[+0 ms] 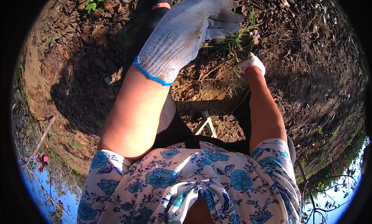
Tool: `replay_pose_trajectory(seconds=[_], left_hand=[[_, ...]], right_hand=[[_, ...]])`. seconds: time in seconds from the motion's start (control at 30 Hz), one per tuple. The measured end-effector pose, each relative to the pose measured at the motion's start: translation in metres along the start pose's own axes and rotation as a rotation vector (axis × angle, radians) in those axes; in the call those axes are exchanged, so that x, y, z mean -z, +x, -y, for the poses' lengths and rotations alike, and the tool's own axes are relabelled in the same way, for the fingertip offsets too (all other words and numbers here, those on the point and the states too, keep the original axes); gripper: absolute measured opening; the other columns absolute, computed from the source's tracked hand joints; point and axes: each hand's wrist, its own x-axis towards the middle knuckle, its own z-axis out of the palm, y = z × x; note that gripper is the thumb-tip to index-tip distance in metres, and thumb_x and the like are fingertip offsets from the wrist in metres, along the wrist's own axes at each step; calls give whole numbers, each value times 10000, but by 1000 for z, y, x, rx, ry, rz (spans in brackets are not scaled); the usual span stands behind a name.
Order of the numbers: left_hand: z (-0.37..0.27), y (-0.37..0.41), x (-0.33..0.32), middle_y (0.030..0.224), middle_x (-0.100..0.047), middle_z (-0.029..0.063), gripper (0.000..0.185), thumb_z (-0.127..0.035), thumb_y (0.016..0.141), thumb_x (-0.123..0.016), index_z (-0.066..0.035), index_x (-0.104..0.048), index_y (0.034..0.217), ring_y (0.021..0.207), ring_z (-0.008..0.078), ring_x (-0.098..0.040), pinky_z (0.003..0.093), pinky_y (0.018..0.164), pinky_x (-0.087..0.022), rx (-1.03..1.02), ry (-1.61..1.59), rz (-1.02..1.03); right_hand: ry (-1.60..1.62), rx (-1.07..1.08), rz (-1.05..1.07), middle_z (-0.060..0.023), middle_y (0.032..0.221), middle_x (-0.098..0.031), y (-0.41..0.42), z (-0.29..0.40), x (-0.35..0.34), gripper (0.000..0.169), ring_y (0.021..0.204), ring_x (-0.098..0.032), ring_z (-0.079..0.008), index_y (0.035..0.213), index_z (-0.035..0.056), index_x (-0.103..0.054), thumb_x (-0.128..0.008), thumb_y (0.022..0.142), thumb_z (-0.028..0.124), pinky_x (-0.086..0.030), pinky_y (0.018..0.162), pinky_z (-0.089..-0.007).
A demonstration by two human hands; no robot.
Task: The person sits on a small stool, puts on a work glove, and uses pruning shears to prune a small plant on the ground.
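Observation:
My left hand (200, 23) wears a grey-white knit work glove with a blue cuff, dirty along its edge. It is raised over the ground, its back towards me and its fingers stretched to the right with small gaps; nothing shows in them. Partly behind those fingers grows a tuft of green grass (235, 43). Lower and further right, my right hand (252, 62), in a whitish glove with a red cuff and dark fingers, is low at the tuft's base. Its fingers look curled, but shadow and the hand itself hide whatever may be in them.
Pale crossed wooden legs (207, 125) show between my legs. Dry leaves (98, 32) and bare soil (200, 90) cover the ground, with a small green plant (94, 1) at upper left. A thin branch (40, 141) stands at the left edge, bare twigs (312, 197) at lower right.

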Motion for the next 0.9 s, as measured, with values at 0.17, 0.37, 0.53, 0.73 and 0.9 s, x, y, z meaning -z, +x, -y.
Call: replay_pose_trajectory(seconds=[0.17, 0.37, 0.53, 0.73, 0.9], left_hand=[[-5, 0, 1, 943, -669, 115, 314, -272, 959, -516, 19, -607, 1036, 830, 181, -658, 297, 790, -536, 45, 59, 10], [-10, -2, -7, 927, -673, 118, 386, -339, 964, -482, 20, -614, 1016, 827, 190, -659, 306, 790, -527, 96, 109, -110], [-16, -2, -11, 915, -678, 135, 648, -537, 958, -304, 20, -634, 984, 830, 221, -665, 329, 813, -525, 148, 88, -172], [-8, -4, 3, 911, -679, 147, 725, -580, 945, -268, 49, -624, 993, 847, 233, -669, 346, 829, -535, 12, -54, 5], [-2, 2, -6, 938, -675, 139, 460, -380, 961, -459, 51, -602, 1036, 861, 207, -665, 327, 821, -536, 54, 87, -87]], right_hand=[[-209, 28, 82, -91, 1132, -646, 5, 17, 24, 382, 1057, -620, -252, 1126, 111, -597, -616, 796, 302, -503, 882, -365], [-346, 74, 98, -114, 1096, -657, 19, 24, 31, 331, 1041, -620, -297, 1084, 111, -638, -588, 783, 241, -508, 855, -394], [-402, 111, 144, -114, 1097, -660, 17, 44, 43, 278, 1031, -631, -297, 1045, 107, -687, -571, 810, 198, -514, 833, -397], [-321, 123, 96, -129, 1107, -652, 23, 34, 34, 303, 1026, -628, -310, 1072, 106, -674, -564, 819, 230, -511, 844, -395], [422, -66, 55, -35, 767, -626, 62, -26, -50, 353, 680, -564, -153, 908, 51, -643, -748, 697, 314, -472, 660, -311]])
